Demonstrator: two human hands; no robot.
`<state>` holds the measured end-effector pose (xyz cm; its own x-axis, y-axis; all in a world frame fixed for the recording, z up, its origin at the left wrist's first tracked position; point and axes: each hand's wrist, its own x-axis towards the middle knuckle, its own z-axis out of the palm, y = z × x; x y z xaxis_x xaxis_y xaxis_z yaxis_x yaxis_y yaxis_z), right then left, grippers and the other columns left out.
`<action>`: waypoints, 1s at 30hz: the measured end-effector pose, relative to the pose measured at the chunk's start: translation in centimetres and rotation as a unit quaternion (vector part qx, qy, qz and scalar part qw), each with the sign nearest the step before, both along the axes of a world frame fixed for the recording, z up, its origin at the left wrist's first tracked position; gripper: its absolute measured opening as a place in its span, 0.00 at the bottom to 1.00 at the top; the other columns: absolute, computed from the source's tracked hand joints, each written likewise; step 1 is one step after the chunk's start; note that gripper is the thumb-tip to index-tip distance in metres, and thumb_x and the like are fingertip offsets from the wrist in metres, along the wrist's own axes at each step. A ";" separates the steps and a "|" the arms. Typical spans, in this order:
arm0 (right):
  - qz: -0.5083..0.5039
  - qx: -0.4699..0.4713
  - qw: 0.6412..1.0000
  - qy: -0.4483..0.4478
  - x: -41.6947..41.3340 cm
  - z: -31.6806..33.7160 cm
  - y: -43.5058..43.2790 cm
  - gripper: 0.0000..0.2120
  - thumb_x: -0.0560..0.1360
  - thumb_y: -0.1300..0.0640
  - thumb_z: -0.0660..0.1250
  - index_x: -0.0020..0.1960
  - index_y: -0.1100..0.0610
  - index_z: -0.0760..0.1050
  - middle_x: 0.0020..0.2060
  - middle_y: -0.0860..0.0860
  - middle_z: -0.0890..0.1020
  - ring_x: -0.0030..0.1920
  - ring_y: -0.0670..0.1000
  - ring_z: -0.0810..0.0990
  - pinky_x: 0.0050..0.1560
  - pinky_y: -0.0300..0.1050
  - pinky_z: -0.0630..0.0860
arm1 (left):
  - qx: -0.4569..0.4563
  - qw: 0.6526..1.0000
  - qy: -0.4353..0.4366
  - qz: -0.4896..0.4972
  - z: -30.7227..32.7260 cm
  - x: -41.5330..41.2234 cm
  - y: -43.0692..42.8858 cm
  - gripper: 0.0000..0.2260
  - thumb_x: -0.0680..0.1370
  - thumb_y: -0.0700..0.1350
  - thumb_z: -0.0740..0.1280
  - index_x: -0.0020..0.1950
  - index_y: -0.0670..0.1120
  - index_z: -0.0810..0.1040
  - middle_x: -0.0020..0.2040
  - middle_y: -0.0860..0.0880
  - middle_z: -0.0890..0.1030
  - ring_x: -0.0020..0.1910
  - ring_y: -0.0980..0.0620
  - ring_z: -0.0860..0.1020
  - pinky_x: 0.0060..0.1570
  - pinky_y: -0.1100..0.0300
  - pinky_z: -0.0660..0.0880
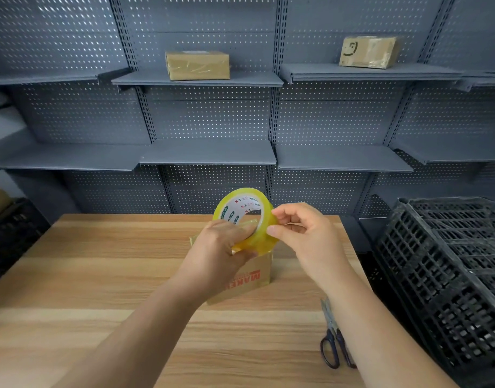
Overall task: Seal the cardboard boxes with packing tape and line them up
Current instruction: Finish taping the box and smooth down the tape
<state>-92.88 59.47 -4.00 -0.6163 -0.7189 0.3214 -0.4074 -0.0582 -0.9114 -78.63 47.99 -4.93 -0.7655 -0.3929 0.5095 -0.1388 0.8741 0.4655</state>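
Note:
A yellowish roll of packing tape (242, 208) is held up above the wooden table (101, 275). My left hand (221, 247) grips it from below, fingers through its core. My right hand (299, 228) pinches the roll's right rim with thumb and fingertips. Under the hands stands a small cardboard box (257, 278) with red lettering, mostly hidden by my left wrist. Two taped cardboard boxes sit on the upper shelf: one in the middle (197, 65), one at the right (368, 51).
Scissors (334, 340) with dark blue handles lie on the table by my right forearm. Stacked black plastic crates (450, 275) stand at the right of the table, another crate (14, 233) at the left. Grey pegboard shelving (207, 155) fills the wall behind.

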 end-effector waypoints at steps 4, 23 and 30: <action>-0.005 -0.014 1.000 -0.014 0.4 -0.2 0.7 0.11 0.68 0.66 0.76 0.47 0.54 0.82 0.44 0.46 0.83 0.45 0.41 0.80 0.49 0.33 0.76 | -0.034 0.999 0.013 -0.011 -0.1 0.1 0.4 0.15 0.68 0.43 0.76 0.54 0.43 0.83 0.37 0.61 0.73 0.41 0.58 0.70 0.54 0.78 0.60; -0.047 -0.007 0.997 0.064 -0.1 -0.1 1.0 0.09 0.71 0.63 0.75 0.49 0.52 0.82 0.46 0.43 0.82 0.47 0.41 0.80 0.49 0.30 0.75 | 0.022 1.000 0.013 0.015 -1.3 -0.1 0.7 0.19 0.71 0.43 0.77 0.61 0.48 0.82 0.39 0.56 0.79 0.42 0.55 0.72 0.49 0.67 0.66; -0.083 0.050 0.964 0.249 0.5 -1.0 0.0 0.07 0.74 0.62 0.72 0.50 0.57 0.85 0.44 0.48 0.83 0.43 0.44 0.80 0.48 0.37 0.77 | -0.026 0.999 -0.003 0.018 -1.9 0.2 0.2 0.19 0.67 0.40 0.79 0.57 0.46 0.83 0.37 0.59 0.74 0.38 0.56 0.70 0.50 0.68 0.64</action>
